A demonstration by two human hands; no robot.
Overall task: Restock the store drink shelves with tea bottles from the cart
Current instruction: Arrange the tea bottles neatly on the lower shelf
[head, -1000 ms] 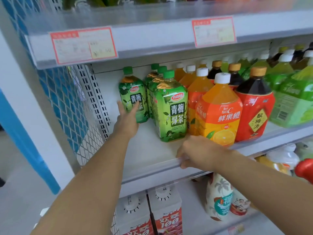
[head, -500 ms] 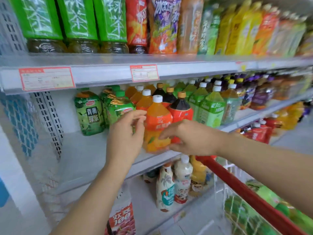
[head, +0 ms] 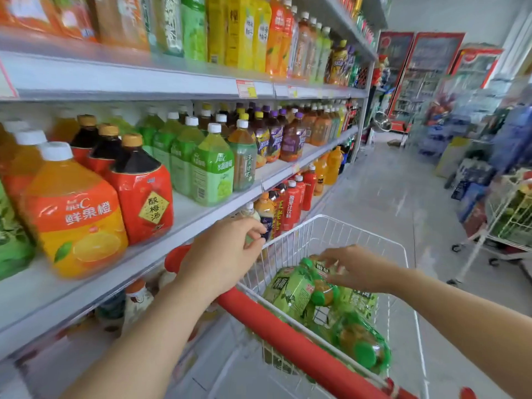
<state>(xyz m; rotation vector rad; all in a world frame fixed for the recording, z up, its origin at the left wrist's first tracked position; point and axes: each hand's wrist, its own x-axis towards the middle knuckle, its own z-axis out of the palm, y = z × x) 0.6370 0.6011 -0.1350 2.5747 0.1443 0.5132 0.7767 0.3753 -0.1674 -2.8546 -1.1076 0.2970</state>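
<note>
Green tea bottles [head: 296, 295] lie heaped in the cart [head: 316, 234]; your right hand [head: 357, 269] reaches spread over the top one, left hand [head: 227, 254] loose and empty. Grip its body fully before lifting.

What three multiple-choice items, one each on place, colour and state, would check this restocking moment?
1. The right hand is: A on the top shelf; B over the green-labelled plastic tea bottles in the white wire cart; C on the floor.
2. The cart's padded handle bar is: A blue; B black; C red.
3. The tea bottles in the cart: A stand upright; B lie on their sides; C are packed in a box.
Answers: 1 B, its fingers spread just above the bottles inside the basket; 2 C, the bar is plainly red; 3 B, their green caps point sideways, not up.
</note>
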